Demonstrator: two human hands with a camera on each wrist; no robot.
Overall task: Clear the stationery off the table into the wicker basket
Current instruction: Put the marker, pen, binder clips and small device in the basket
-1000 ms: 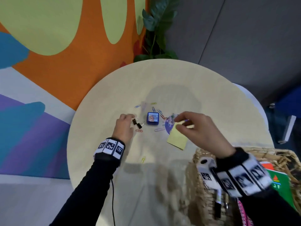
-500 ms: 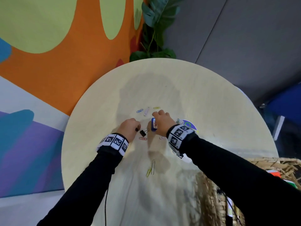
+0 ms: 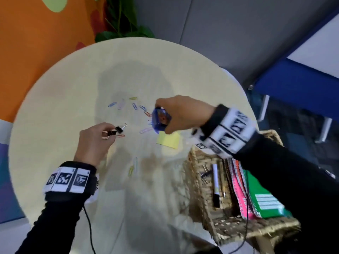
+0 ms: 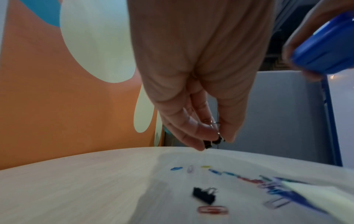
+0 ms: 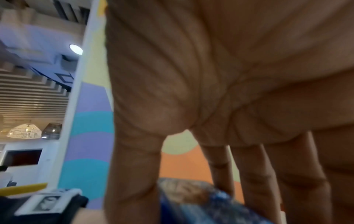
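My right hand [image 3: 166, 116] grips a small blue box [image 3: 160, 119] and holds it above the round table [image 3: 55, 107]; the box also shows in the left wrist view [image 4: 325, 50] and under my fingers in the right wrist view [image 5: 201, 204]. My left hand [image 3: 108, 133] pinches a black binder clip [image 4: 212, 141] just above the table. A second binder clip [image 3: 120, 128] lies beside it. Several coloured paper clips [image 3: 134, 106] and a yellow sticky-note pad [image 3: 168, 139] lie on the table. The wicker basket [image 3: 198, 180] stands at the near right.
The basket holds a marker [image 3: 215, 182], a green notebook [image 3: 266, 198] and a pink one. Two more paper clips [image 3: 134, 167] lie nearer to me. A plant [image 3: 124, 24] and an orange wall stand behind the table. A blue bench [image 3: 302, 88] is at the far right.
My right hand let go of the yellow pad, took hold of the blue box and lifted it to the right. My left hand picked up a binder clip.
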